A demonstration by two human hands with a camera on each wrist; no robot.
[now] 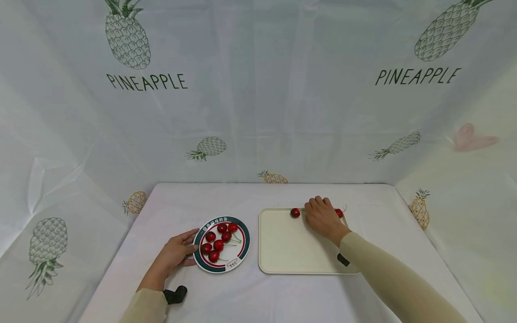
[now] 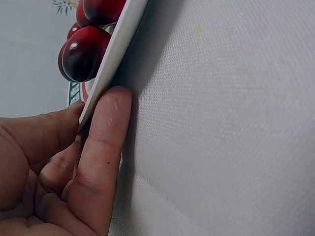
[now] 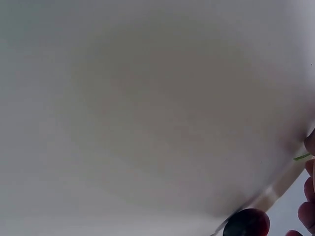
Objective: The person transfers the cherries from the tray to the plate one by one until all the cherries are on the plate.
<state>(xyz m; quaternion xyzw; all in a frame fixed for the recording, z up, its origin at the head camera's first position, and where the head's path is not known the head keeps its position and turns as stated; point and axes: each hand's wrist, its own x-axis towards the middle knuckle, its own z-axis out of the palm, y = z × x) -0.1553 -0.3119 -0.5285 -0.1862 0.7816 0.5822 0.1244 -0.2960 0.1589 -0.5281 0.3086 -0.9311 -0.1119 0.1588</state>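
My left hand (image 1: 173, 252) pinches the near-left rim of a round plate (image 1: 212, 268), thumb over the edge and a finger (image 2: 106, 128) under it. Several dark red cherries (image 1: 218, 245), some with green stems, lie on this white plate with a dark green band. Over at the far edge of a cream tray (image 1: 282, 251), my right hand (image 1: 323, 217) has its fingers curled down. A green stem (image 3: 303, 157) shows between its thumb and fingers in the right wrist view; whether a fruit is behind them is hidden. One cherry (image 1: 295, 213) lies left of that hand, another cherry (image 1: 339, 213) right of it.
A white cloth (image 1: 234, 296) covers the table. Behind it and at both sides hang pale sheets printed with pineapples (image 1: 128, 41). The plate stands left of the rectangular tray, with a narrow strip of cloth between them. My right forearm crosses the tray's right side.
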